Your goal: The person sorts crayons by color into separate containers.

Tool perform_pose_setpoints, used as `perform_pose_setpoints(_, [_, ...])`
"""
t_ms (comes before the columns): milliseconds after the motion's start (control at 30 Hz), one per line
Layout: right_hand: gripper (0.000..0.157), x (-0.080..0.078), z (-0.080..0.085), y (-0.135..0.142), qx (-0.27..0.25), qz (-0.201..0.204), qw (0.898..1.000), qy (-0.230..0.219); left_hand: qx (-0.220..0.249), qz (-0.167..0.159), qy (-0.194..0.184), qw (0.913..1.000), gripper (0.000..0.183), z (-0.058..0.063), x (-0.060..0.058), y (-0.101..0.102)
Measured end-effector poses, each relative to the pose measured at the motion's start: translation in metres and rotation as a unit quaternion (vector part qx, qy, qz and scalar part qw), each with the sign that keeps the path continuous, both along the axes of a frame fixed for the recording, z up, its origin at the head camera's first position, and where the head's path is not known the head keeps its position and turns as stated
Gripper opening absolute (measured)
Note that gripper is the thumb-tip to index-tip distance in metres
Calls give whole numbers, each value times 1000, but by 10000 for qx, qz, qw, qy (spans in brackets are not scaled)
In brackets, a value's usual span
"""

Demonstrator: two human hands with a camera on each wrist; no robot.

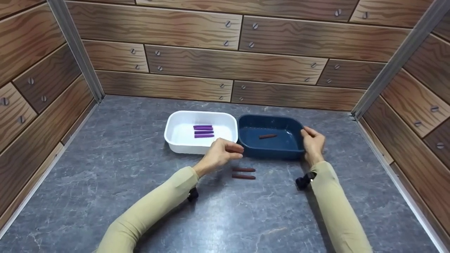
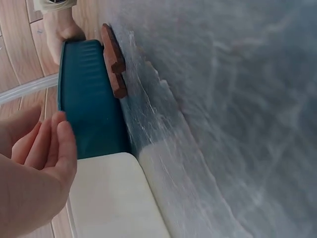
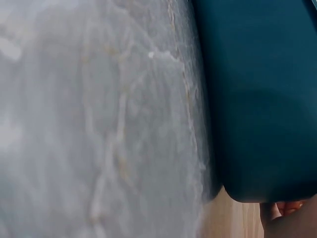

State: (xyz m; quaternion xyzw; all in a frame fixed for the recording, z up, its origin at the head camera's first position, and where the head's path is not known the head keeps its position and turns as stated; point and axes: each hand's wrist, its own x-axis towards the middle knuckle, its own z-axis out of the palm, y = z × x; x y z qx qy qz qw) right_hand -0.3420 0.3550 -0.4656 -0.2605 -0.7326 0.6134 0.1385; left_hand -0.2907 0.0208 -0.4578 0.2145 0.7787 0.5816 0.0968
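Note:
Over the near edge between the two trays hovers my left hand (image 1: 219,153), fingers loosely bent and nothing between thumb and fingertips, as the left wrist view shows. My right hand (image 1: 313,144) grips the right end of a dark blue tray (image 1: 274,154), thumb and fingers at its rim. One brown crayon (image 1: 268,136) lies inside that tray. Two more brown crayons (image 1: 243,177) lie side by side on the table in front of it, below the left hand. Several purple crayons (image 1: 204,132) are lined up in the white tray (image 1: 182,149) on the left.
Both trays stand side by side on a grey marbled table (image 1: 105,168). Wood-patterned panels (image 1: 197,59) wall in the back and both sides, with metal posts (image 1: 386,63) at the rear corners.

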Motion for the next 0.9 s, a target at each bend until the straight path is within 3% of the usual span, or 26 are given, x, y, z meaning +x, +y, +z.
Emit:
perform_pose_setpoints(267, [39, -2, 0, 1, -33, 11, 10000, 39, -673, -533, -196, 9961, 29, -9, 3, -1])
perform_pose_setpoints(533, [39, -1, -1, 0, -3, 21, 10000, -7, -1334, -593, -136, 9892, 28, -13, 0, 0])
perform_pose_setpoints(900, [38, -3, -2, 0, -86, -29, 9999, 143, -1498, -626, 68, 9867, 26, -14, -1, 4])
